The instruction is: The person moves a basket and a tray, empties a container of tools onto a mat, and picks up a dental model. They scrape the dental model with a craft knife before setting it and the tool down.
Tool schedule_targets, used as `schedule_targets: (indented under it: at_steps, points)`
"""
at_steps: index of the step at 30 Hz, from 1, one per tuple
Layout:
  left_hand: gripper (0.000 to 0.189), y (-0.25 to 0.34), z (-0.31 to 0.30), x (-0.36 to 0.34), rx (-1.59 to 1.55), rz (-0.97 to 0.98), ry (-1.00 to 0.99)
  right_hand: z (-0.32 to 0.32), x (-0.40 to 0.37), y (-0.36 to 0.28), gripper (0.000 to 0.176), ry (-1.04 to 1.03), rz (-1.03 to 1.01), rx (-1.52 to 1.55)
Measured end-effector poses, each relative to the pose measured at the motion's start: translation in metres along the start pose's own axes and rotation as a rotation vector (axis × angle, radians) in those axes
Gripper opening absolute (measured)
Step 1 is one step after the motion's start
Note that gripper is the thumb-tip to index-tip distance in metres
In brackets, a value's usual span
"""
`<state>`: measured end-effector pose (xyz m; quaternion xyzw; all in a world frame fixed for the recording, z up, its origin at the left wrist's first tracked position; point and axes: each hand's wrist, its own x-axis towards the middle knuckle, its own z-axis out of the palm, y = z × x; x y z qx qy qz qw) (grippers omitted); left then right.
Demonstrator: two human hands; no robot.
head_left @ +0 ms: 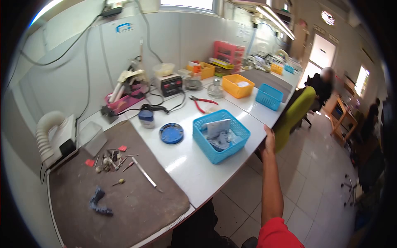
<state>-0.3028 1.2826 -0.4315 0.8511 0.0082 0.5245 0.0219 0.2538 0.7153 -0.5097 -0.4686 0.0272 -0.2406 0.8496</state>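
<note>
One hand in view: right hand [269, 141]; the left is out of frame.
Grip: fingers close together, laid against the edge of the white table [186, 163]; nothing loose held; whether they curl under the edge cannot be told.
Arm pose: stretched straight forward from a red sleeve [276, 233].
Nearest thing: blue basket [216, 155], just left of the hand, untouched.
Beyond the hand: green chair [294, 115].

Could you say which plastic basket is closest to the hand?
The large light-blue mesh basket holding grey pieces, beside the right hand; other baskets stand farther back.
</note>
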Motion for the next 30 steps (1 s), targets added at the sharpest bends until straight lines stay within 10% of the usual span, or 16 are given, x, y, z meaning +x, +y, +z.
schedule_targets:
  at_steps: [5, 9, 14, 20, 30]
  points:
    - [0.044, -0.042, -0.011, -0.037, -0.094, -0.732, 0.262, 0.007, -0.013, -0.017, 0.070, -0.046, 0.127, -0.023]
    - [0.034, -0.031, 0.007, 0.003, -0.112, -0.812, 0.361, 0.010, -0.014, -0.015, 0.075, -0.036, 0.114, -0.010]
    - [0.052, -0.055, -0.005, 0.003, 0.679, -0.762, -0.218, 0.018, -0.022, -0.020, 0.081, 0.013, 0.096, -0.093]
    - [0.069, -0.051, -0.007, 0.034, 0.610, -1.128, -0.533, 0.014, -0.022, -0.015, 0.089, 0.013, 0.120, -0.099]
    - [0.086, -0.067, -0.003, 0.021, 0.786, -1.386, -0.470, 0.017, -0.018, -0.029, 0.086, 0.094, 0.112, -0.186]
